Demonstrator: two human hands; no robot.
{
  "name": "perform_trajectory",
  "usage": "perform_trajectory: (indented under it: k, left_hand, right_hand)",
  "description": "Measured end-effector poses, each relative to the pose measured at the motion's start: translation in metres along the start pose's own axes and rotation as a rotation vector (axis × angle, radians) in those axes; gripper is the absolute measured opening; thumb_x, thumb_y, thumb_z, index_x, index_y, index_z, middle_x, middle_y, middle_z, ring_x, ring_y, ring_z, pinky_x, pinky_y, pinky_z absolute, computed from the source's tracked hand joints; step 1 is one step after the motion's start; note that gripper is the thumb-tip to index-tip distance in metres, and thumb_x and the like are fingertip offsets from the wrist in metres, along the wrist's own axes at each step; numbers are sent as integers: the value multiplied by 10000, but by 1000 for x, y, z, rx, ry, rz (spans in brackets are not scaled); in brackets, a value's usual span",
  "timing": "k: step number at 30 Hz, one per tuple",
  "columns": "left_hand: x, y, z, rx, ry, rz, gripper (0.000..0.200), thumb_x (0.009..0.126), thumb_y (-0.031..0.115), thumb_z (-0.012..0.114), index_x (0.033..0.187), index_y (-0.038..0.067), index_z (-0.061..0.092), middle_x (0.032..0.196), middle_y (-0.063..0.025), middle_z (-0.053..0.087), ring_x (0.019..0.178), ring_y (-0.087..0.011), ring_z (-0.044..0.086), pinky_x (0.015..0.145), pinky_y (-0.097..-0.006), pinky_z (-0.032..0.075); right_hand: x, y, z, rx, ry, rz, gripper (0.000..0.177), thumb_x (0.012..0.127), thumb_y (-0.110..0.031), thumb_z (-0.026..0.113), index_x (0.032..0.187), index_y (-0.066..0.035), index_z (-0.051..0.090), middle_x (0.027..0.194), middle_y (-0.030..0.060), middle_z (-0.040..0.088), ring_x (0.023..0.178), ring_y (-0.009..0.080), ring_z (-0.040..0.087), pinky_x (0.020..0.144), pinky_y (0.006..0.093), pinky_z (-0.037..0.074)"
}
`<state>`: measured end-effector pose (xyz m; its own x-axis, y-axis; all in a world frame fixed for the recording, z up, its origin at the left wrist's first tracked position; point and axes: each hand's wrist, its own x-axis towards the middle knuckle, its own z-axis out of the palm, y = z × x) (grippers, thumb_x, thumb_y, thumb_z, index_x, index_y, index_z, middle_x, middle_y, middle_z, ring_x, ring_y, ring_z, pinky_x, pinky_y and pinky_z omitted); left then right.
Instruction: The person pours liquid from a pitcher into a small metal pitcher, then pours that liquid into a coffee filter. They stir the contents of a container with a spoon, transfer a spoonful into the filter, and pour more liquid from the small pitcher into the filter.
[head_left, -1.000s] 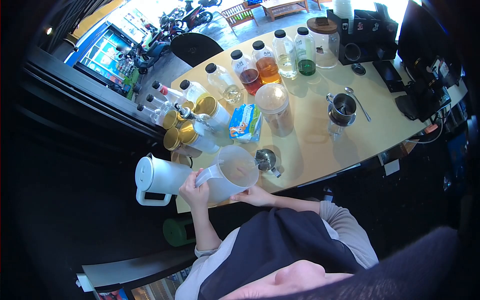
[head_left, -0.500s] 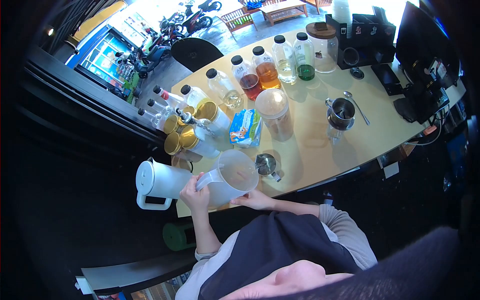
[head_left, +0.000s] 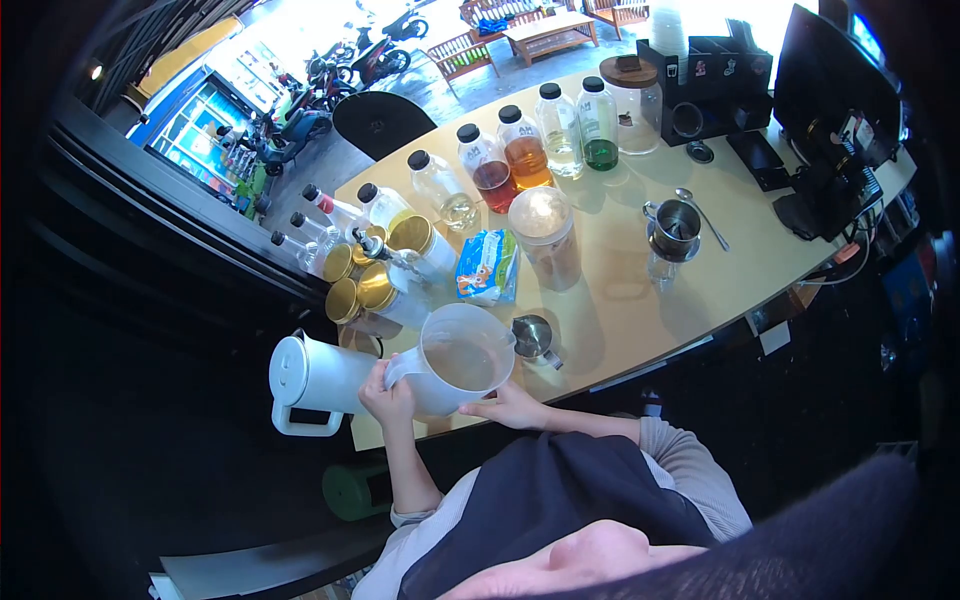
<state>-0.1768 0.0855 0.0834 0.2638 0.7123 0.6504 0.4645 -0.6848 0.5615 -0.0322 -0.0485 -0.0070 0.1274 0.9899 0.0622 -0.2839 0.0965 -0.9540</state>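
A translucent plastic jug (head_left: 440,390) is at the table's near edge, its wide mouth tilted up toward me. My left hand (head_left: 387,395) is closed around its handle. My right hand (head_left: 508,406) grips the lower right side, with part of its fingers hidden by the jug. Left of the jug stands a white electric kettle (head_left: 325,375), close to my left hand. Just beyond the jug's spout sits a small metal pitcher (head_left: 533,338). A blue wipes pack (head_left: 487,266) and a clear lidded canister (head_left: 545,240) are behind.
Gold-lidded jars (head_left: 378,288) cluster at the left. Several black-capped bottles (head_left: 524,150) line the far side, some with coloured liquid. A metal drip filter (head_left: 674,228) tops a glass at right beside a spoon (head_left: 703,218). A monitor (head_left: 835,95) stands at far right.
The view has tilted slightly, so the table things appear a little lower. Both hands keep their hold on the jug, which has hardly moved.
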Motion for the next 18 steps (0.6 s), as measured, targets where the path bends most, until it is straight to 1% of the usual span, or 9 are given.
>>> perform_trajectory:
  k: [4,6,7,9,11,13,14,16,18]
  left_hand:
    - [-6,-23,8,-161,73,-34,103,847,24,638,774,-46,618,594,-121,562,513,-173,530,505,-331,403]
    - [-10,-34,8,-206,78,-115,69,839,-5,598,793,-55,613,596,-80,542,543,-121,499,507,-303,381]
    - [-11,-38,10,-209,84,-120,69,839,-5,598,793,-55,613,596,-80,542,543,-121,499,507,-303,381]
    - [-14,-45,15,-327,149,-164,56,837,-11,606,795,-47,615,633,-24,549,603,-80,494,531,-276,373]
    - [-16,-53,21,-402,197,-178,55,842,-13,609,799,-42,626,665,-11,570,627,-75,506,547,-268,381]
    - [-19,-58,26,-480,242,-190,56,848,-15,611,803,-37,637,697,2,591,651,-69,518,564,-260,390]
    - [-20,-60,28,-514,268,-231,57,861,-11,610,825,-37,646,734,-10,614,675,-86,550,596,-269,423]
    - [-22,-63,34,-549,299,-273,62,875,-8,609,848,-37,656,771,-22,637,699,-103,583,628,-278,457]
    - [-23,-68,40,-590,382,-278,74,898,8,611,918,-45,659,865,-62,674,781,-151,643,718,-317,514]
  right_hand:
    - [6,5,2,-113,53,-21,1072,819,-426,808,1511,13,116,1473,235,367,1303,322,496,1041,456,456]
    - [8,3,2,-150,57,-36,1073,811,-439,811,1509,12,132,1475,240,363,1319,330,475,1040,455,456]
    - [10,0,2,-179,63,-52,1074,804,-453,813,1507,12,147,1476,244,359,1334,337,455,1039,453,456]
    - [14,0,1,-261,73,-58,1078,792,-451,820,1506,13,160,1471,246,361,1351,349,426,1063,463,428]
    - [19,1,3,-339,78,-66,1082,781,-450,828,1506,14,173,1465,248,364,1368,361,397,1087,474,400]
    - [24,-3,4,-402,143,-152,1115,764,-444,835,1525,7,157,1454,255,360,1375,404,347,1127,486,334]
    - [26,-5,5,-405,138,-152,1115,764,-444,835,1525,7,157,1454,255,360,1375,404,347,1127,486,334]
    - [28,-10,7,-689,203,-134,1017,784,-377,838,1510,-10,228,1465,228,356,1354,356,374,1100,470,375]
    - [31,-16,10,-697,219,-168,1063,778,-405,831,1535,-26,188,1459,231,358,1334,379,367,1108,476,341]
